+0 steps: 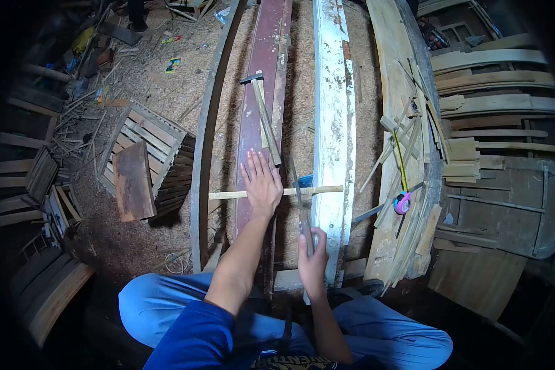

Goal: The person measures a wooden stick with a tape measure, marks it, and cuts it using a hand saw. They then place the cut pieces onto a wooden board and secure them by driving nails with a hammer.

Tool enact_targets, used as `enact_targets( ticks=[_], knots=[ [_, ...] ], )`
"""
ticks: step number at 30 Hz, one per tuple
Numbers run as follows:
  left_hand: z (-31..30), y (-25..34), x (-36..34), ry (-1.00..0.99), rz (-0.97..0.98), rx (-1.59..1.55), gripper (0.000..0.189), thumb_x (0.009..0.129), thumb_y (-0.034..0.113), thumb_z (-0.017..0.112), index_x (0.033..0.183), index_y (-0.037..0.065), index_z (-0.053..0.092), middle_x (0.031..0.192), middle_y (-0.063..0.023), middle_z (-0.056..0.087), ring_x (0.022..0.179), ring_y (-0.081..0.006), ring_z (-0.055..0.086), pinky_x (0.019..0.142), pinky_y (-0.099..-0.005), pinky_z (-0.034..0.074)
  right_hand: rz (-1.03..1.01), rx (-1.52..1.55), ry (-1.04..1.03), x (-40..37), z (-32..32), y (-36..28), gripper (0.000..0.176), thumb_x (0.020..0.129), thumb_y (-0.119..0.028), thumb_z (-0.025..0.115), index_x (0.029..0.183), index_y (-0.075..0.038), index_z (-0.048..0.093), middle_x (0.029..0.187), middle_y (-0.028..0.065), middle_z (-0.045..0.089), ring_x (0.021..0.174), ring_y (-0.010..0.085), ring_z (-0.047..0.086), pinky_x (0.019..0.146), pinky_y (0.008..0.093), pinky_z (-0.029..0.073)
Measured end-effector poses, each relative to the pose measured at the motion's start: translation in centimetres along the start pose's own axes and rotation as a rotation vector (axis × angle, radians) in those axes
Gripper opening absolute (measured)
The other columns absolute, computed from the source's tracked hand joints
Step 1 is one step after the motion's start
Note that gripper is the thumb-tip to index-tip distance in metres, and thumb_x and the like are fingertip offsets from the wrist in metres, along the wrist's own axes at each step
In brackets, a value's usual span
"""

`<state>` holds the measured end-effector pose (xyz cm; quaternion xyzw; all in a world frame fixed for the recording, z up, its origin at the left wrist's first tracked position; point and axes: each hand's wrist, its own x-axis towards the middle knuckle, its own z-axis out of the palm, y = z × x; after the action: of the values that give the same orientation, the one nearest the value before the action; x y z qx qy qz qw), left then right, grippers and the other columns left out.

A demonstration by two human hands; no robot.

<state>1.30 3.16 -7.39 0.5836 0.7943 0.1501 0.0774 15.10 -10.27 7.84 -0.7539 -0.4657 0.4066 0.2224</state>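
Here's the head view, looking down past two denim-clad knees at the work, and the left hand (263, 187) is palm down, opened out with the fingers stretched forward, pressing over a thin wooden strip (324, 190) and the maroon board (243, 148) beneath it; it presses rather than grips. That strip runs crosswise, from near the curved beam (205, 135) on the left, under the hand, and over onto the white board (331, 135), whose paint is chipped. Over to the right hand (312, 256), and it's closed, fingers and thumb wrapped around a long, narrow tool (304, 216) that points away from the body and meets the strip in the space between the maroon and white boards; its exact kind is hard to tell. Just beyond the left fingertips lies a hammer (265, 120), head at the far end, handle slanting back over a short pale piece of wood (266, 132) on the maroon board. A bit of something blue (305, 180) shows between the boards, beside the tool. Out to the right, a pink tape measure (402, 202) sits with its yellow tape drawn out, among loose thin sticks (409, 246) on a broad pale plank (391, 55). And on the left, on a floor covered in shavings (166, 92), a brown panel (134, 179) leans on a slatted crate (147, 134).
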Motion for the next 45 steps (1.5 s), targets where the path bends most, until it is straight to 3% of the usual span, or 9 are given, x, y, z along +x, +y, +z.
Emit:
enact_targets(
  ticks=[7,12,26,29,30,34,37,38,45],
  knots=[
    [-0.1,0.0,-0.1,-0.028,-0.017,0.028,0.067,0.102,0.030,0.045,0.158,-0.004,0.036,0.170,-0.0223,0.027,0.161,-0.0338,0.017,0.130,-0.0562,0.008,-0.053,0.066,0.013,4.5,0.6,-0.4,0.037,0.104,-0.031,0.065,0.125,-0.002,0.058,0.107,0.0218,0.071,0.099,0.0368,0.070,0.089,0.0446,0.053],
    [-1.0,0.3,-0.1,-0.057,-0.054,0.094,0.075,0.096,0.028,0.053,0.162,0.000,0.031,0.173,-0.0191,0.021,0.162,-0.0299,0.015,0.129,-0.0602,0.006,-0.126,0.064,0.040,1.7,-0.7,0.8,0.029,0.107,-0.025,0.059,0.122,0.000,0.058,0.103,0.0206,0.070,0.097,0.0323,0.069,0.087,0.0430,0.052],
    [-0.4,0.4,-0.5,-0.004,-0.020,0.023,0.067,0.097,0.022,0.048,0.158,-0.002,0.036,0.170,-0.0201,0.028,0.160,-0.0323,0.022,0.130,-0.0551,0.013,-0.175,0.009,0.074,3.6,1.1,0.1,0.033,0.108,-0.032,0.057,0.122,-0.002,0.056,0.096,0.0221,0.071,0.091,0.0376,0.071,0.083,0.0469,0.053],
    [-0.3,0.4,0.0,0.009,-0.029,0.037,0.067,0.096,0.022,0.048,0.158,-0.002,0.037,0.170,-0.0201,0.028,0.160,-0.0327,0.022,0.130,-0.0552,0.013,-0.103,0.078,0.043,-0.2,-0.5,0.2,0.033,0.108,-0.031,0.056,0.122,-0.002,0.056,0.097,0.0224,0.071,0.092,0.0405,0.070,0.084,0.0475,0.053],
    [-0.5,0.5,0.1,-0.002,-0.031,0.049,0.067,0.097,0.022,0.048,0.159,-0.001,0.037,0.170,-0.0202,0.028,0.160,-0.0328,0.023,0.130,-0.0552,0.013,-0.116,0.112,0.067,-0.2,-0.5,0.1,0.033,0.108,-0.030,0.057,0.122,0.001,0.055,0.098,0.0219,0.068,0.088,0.0286,0.067,0.084,0.0426,0.051],
    [-0.4,0.4,-0.1,-0.015,-0.024,0.118,0.069,0.095,0.026,0.052,0.158,0.001,0.039,0.170,-0.0196,0.028,0.159,-0.0318,0.023,0.129,-0.0548,0.014,-0.097,0.107,0.022,5.2,1.8,-1.0,0.035,0.109,-0.031,0.056,0.125,0.000,0.055,0.096,0.0215,0.068,0.087,0.0335,0.067,0.084,0.0456,0.052],
    [0.2,0.2,0.0,-0.002,-0.032,0.118,0.069,0.096,0.028,0.053,0.158,0.001,0.041,0.170,-0.0196,0.027,0.159,-0.0321,0.024,0.129,-0.0547,0.014,-0.172,0.014,0.050,2.0,0.8,0.4,0.035,0.109,-0.031,0.056,0.126,0.000,0.054,0.095,0.0206,0.068,0.087,0.0313,0.066,0.083,0.0448,0.052],
    [0.0,0.2,-0.1,-0.005,-0.047,0.113,0.069,0.096,0.028,0.053,0.158,0.001,0.041,0.170,-0.0196,0.027,0.159,-0.0321,0.024,0.129,-0.0547,0.014,-0.133,0.052,0.026,0.2,-0.2,0.3,0.031,0.108,-0.031,0.056,0.121,-0.002,0.054,0.103,0.0244,0.069,0.096,0.0423,0.067,0.084,0.0487,0.052],
    [-0.3,0.3,-0.4,0.035,-0.015,0.058,0.069,0.095,0.023,0.051,0.158,0.000,0.039,0.169,-0.0212,0.029,0.159,-0.0334,0.024,0.129,-0.0562,0.014,-0.121,0.113,-0.005,5.7,1.7,-0.6,0.033,0.109,-0.033,0.054,0.121,-0.002,0.055,0.102,0.0239,0.068,0.093,0.0420,0.066,0.084,0.0476,0.051]
  ],
)
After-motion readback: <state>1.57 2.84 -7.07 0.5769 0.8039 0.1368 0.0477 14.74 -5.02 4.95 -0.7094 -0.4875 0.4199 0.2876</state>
